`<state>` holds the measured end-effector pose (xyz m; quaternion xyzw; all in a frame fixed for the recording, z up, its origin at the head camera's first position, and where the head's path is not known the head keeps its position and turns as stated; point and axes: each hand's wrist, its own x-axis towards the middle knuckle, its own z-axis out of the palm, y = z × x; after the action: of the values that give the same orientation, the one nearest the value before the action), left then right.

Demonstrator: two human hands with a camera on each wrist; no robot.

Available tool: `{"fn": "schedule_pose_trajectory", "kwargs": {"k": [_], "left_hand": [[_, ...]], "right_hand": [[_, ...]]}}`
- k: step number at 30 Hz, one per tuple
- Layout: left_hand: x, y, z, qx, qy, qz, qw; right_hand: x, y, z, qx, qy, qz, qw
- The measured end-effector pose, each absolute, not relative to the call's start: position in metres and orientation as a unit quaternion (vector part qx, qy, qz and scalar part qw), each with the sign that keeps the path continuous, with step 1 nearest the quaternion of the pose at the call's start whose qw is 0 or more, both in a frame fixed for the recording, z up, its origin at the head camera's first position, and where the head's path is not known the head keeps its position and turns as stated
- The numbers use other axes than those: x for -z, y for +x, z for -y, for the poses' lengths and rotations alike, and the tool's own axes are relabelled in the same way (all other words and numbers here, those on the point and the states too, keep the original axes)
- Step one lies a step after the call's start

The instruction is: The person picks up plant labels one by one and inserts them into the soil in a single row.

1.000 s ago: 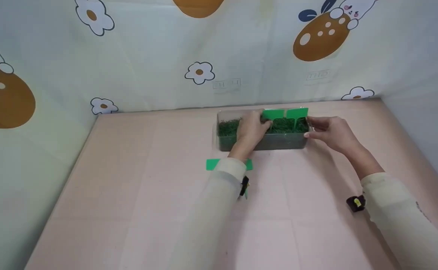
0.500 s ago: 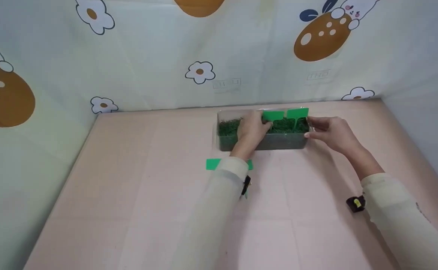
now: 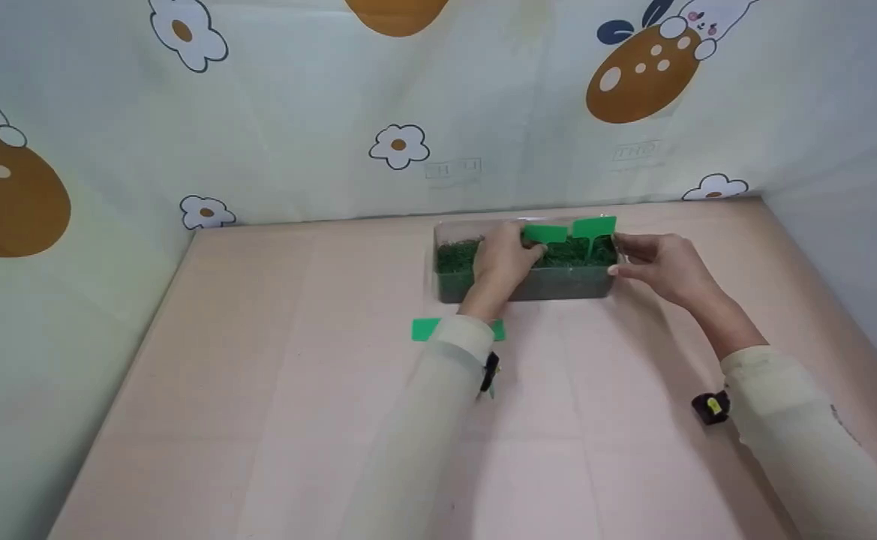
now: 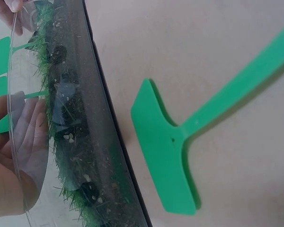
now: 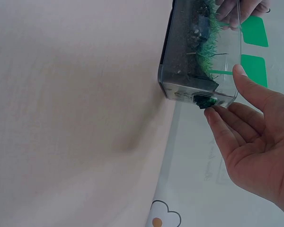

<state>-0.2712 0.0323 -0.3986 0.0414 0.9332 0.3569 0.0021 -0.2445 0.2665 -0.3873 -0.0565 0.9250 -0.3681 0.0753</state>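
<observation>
A clear plastic box (image 3: 566, 283) holds soil and green grass (image 3: 457, 256) near the back wall. My left hand (image 3: 504, 262) reaches over its front wall and pinches a green T-shaped plant label (image 3: 545, 233) standing in the grass. Through the clear wall, the left wrist view shows those fingers close to the label's stem. A second plant label (image 3: 594, 226) stands upright to the right. My right hand (image 3: 667, 266) grips the box's right end, thumb at the rim and fingers against the end wall. Another green label (image 4: 163, 153) lies flat before the box, partly hidden by my left sleeve.
The pink-covered table (image 3: 258, 360) runs toward me and to both sides. Close behind the box rises a pale wall covering (image 3: 295, 120) with printed flowers and rabbits. A side wall (image 3: 843, 225) bounds the table on the right.
The label at my left hand sits slightly lower in the grass than before. Both hands keep nearly the same places, and the box has not moved.
</observation>
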Motion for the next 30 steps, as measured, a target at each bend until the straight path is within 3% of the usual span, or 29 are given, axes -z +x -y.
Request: {"fn": "schedule_pose_trajectory", "kwargs": {"k": [30], "left_hand": [[0.3931, -0.2731, -0.0326, -0.335, 0.035, -0.942, 0.001]], "right_hand": [[0.3884, -0.2439, -0.2666, 0.365, -0.062, -0.927, 0.069]]}}
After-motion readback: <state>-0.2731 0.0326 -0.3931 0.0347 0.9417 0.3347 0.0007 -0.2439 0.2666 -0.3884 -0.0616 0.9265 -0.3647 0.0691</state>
